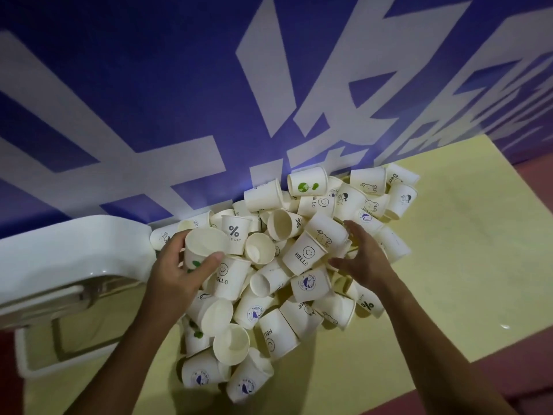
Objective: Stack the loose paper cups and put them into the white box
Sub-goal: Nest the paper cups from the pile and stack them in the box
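The pile of loose cream paper cups [284, 265] lies on the pale yellow surface [463, 265], against the blue wall with large white characters [149, 85]. The cups lie on their sides, upright and inverted, overlapping one another. Printed marks include "HELLO" with a smiling face, a percent sign, a bear outline and a round blue emblem.

The white plastic box [74, 244] stands at the left end of the surface, touching the left edge of the pile. Its raised white part is nearest the wall, and its rim extends toward the near edge. The interior is blurred.

The left hand [179, 265] holds one cream paper cup with a green leaf print [203, 247]. The thumb lies across the near wall of the cup and the fingers curl round its far side. The cup mouth faces up and toward the viewer. This cup is just beside the corner of the box.

The right hand [362, 256] is over the right half of the pile, fingers spread wide and holding nothing. Its fingertips are just beside the cup with the bear outline [324, 235]; contact cannot be confirmed. Its thumb is near the "HELLO" cup [303, 253].
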The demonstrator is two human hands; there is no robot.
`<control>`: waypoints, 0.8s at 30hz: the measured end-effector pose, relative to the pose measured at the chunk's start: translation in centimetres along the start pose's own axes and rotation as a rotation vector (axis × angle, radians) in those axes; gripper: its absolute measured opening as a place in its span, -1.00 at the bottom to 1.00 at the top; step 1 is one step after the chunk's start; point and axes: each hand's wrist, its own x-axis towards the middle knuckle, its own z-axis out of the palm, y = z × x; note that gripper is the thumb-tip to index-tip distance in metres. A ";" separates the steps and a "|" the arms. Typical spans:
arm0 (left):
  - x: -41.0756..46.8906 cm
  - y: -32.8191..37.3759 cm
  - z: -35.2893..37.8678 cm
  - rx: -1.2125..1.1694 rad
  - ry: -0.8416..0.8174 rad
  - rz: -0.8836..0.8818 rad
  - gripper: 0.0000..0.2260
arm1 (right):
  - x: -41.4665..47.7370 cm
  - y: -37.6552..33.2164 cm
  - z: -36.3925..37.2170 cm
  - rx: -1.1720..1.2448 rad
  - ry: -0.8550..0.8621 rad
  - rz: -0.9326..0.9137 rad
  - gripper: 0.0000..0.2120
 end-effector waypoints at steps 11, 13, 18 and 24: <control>-1.0 0.1 0.5 0.110 0.012 0.077 -0.41 | -0.7 0.4 0.3 0.121 0.150 -0.079 -0.25; -1.5 0.0 -0.3 0.134 0.019 0.110 -0.40 | -1.6 -0.3 -0.2 0.161 0.214 -0.122 -0.29; -3.7 -0.5 -3.0 0.179 0.019 0.172 -0.38 | -4.7 -3.9 -0.6 0.153 0.336 -0.288 -0.34; -7.6 -2.9 -8.6 0.126 0.075 0.149 -0.35 | -9.8 -10.8 3.7 0.078 0.305 -0.467 -0.37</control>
